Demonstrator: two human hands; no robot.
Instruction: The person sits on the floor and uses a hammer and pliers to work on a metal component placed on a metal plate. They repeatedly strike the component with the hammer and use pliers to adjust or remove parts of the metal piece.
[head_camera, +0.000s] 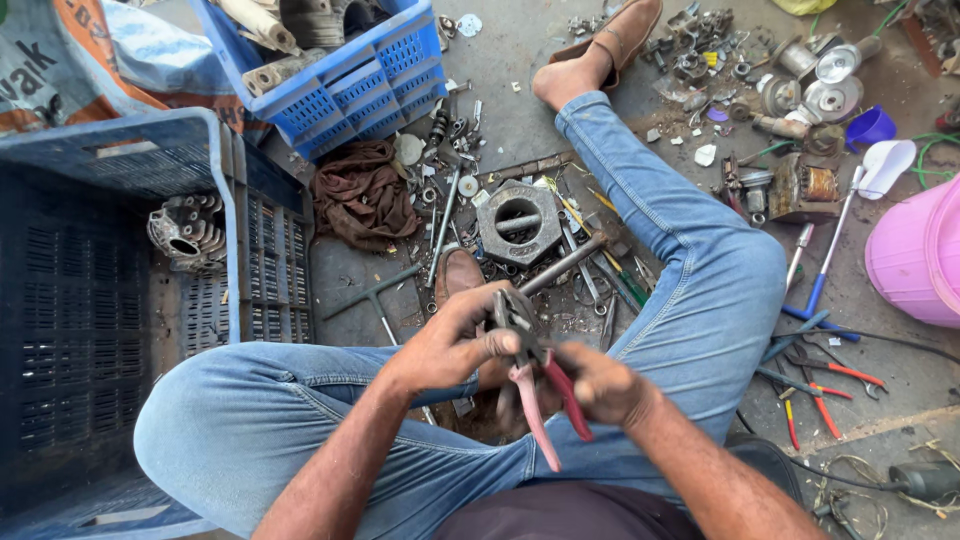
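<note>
Gripping step: left hand (445, 345) fingers pinch a small metal part (510, 312) held in the pliers (535, 385); right hand (600, 385) closed around red handles (next likely needs firm squeeze).

One view only: a head-worn camera, looking steeply down over the wearer's own lap; the left hand (445, 345) and right hand (600, 385) sit close, low of centre; the view faces forward along the outstretched leg to the concrete floor (520, 110); the frame's top edge reaches a blue crate (350, 85); no second view shares the scene.
</note>
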